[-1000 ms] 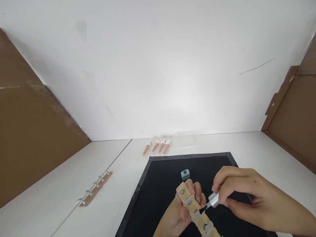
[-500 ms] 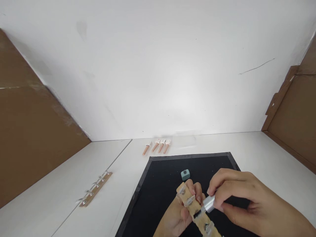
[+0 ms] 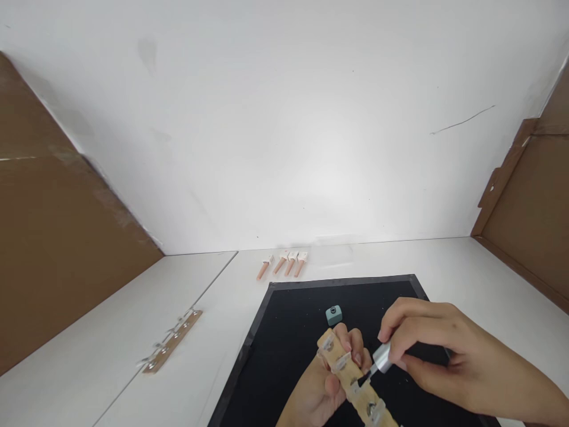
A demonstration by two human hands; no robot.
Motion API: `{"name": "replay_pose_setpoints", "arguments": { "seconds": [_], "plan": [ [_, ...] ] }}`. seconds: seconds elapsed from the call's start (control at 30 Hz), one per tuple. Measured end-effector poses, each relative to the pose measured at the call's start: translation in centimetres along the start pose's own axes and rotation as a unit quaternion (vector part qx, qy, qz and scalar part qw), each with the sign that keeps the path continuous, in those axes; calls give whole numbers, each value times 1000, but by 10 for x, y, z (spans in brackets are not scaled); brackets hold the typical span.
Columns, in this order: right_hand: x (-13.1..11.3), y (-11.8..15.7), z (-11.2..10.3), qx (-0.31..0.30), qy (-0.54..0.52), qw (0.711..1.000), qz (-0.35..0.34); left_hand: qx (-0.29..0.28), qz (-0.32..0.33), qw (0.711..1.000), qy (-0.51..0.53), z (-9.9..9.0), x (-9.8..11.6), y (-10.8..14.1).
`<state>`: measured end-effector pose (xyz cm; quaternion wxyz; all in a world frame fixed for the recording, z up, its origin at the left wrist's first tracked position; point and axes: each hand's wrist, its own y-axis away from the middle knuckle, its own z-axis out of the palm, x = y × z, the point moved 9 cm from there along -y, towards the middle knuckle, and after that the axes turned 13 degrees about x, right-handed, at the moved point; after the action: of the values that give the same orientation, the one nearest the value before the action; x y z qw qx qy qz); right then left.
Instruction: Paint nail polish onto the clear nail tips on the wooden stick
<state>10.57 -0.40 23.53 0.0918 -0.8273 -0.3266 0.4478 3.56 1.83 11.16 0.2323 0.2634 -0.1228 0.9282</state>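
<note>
A wooden strip (image 3: 342, 372) with several clear plates clipped along it lies tilted in my left hand (image 3: 317, 388), whose fingers wrap behind it. Between the fingertips of my right hand (image 3: 444, 350) is the silver cap (image 3: 383, 357) of a small brush. Its dark bristles (image 3: 363, 378) reach one of the clear plates near the strip's middle. Just beyond my left fingertips, an open teal bottle (image 3: 333, 315) stands on the black mat (image 3: 284, 320).
Several bottles with pinkish caps (image 3: 291, 264) lie on the white table (image 3: 222, 332) by the wall. A second wooden strip with clips (image 3: 173, 342) rests at the left. Brown cardboard panels (image 3: 71, 237) border both sides.
My right hand has shifted slightly up and to the right with the brush, and the bristles have moved right over the clear plate. My left hand and the strip are still.
</note>
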Motion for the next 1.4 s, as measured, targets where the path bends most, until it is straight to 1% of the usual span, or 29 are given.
{"name": "replay_pose_setpoints", "arguments": {
  "seconds": [0.23,0.4,0.6,0.7,0.83,1.1,1.4],
  "plan": [
    [9,6,-3,-6,40,999,18,-3,2,1000,1,-3,3,4],
    [6,6,-8,15,42,999,-3,-5,-4,1000,13,-5,2,5],
    [-9,2,-6,36,-16,998,-44,49,-42,997,37,-10,-4,1],
    [-10,0,-2,37,-31,998,-42,63,-56,996,37,-10,-7,-1],
    [-10,-1,2,20,-31,999,-33,74,-55,995,36,-9,-7,-3],
    [-9,-2,1,9,-10,999,-36,44,-42,997,52,-3,-4,-2],
    [-7,-1,-1,13,4,999,-34,60,-46,996,49,-11,-5,0]
  ]
}}
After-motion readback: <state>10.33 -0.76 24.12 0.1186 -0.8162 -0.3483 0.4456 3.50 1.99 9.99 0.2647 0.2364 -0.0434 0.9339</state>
